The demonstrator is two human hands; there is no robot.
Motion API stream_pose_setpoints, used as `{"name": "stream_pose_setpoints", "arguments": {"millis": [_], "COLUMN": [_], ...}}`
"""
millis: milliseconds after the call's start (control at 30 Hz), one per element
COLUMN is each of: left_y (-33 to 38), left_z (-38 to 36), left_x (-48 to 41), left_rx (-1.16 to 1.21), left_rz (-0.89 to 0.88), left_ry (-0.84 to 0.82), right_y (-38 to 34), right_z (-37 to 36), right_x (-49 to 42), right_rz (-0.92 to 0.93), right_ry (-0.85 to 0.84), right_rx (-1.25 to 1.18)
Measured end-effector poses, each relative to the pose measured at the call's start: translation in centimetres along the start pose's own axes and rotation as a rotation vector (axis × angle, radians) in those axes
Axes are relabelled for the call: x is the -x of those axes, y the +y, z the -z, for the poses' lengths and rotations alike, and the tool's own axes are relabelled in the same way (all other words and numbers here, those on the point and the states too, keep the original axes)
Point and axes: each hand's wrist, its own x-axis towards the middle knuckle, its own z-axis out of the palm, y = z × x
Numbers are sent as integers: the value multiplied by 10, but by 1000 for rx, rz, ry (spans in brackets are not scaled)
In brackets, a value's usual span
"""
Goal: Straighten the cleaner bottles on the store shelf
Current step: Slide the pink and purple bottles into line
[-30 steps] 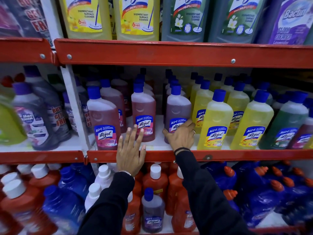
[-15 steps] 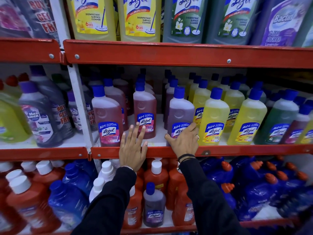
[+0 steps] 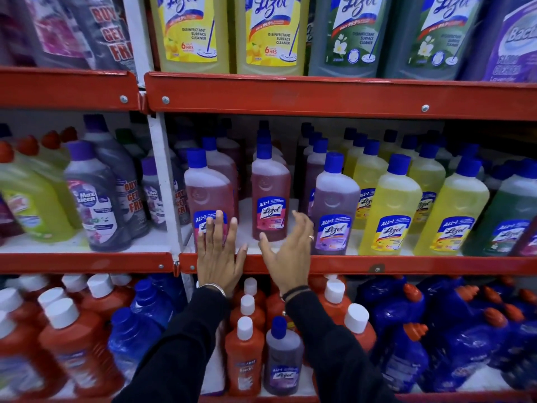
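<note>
On the middle shelf (image 3: pixel 406 264) stand rows of Lizol cleaner bottles with blue caps. A pink bottle (image 3: pixel 207 196) stands at the front left, a second pink bottle (image 3: pixel 270 196) a little further back, and a lavender bottle (image 3: pixel 334 210) at the front edge. Yellow bottles (image 3: pixel 390 210) follow to the right. My left hand (image 3: pixel 219 257) is flat and spread in front of the left pink bottle's label. My right hand (image 3: pixel 289 254) hovers open between the second pink bottle and the lavender one, holding nothing.
A white upright post (image 3: pixel 162 181) divides the shelf bays. Grey and green Max Kleen bottles (image 3: pixel 93 199) fill the left bay. Large Lizol bottles (image 3: pixel 270 33) stand on the shelf above. Orange and blue bottles (image 3: pixel 247 353) crowd the shelf below.
My right hand let go of the lavender bottle and moved left, now open. My left hand shifted slightly up toward the left pink bottle. The camera moved closer.
</note>
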Motion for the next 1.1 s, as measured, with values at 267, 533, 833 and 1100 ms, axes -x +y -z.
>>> {"name": "stream_pose_setpoints", "arguments": {"millis": [267,533,833,1100], "left_y": [-6,-5,-4,-3], "left_z": [-7,-6,-5,-2], "left_x": [-3,-4,-4,-3], "left_rx": [-2,-1,12,13], "left_rz": [-68,-77,-71,-54], "left_ry": [72,88,93,84], "right_y": [-13,-18,-23,-35], "right_z": [-50,-48,-26,-9], "right_x": [-41,-51,-35,-18], "right_rz": [-343,-370,-383,-355], "right_ry": [-218,-257,-284,-291], "right_rx": [123,231,276,299]}}
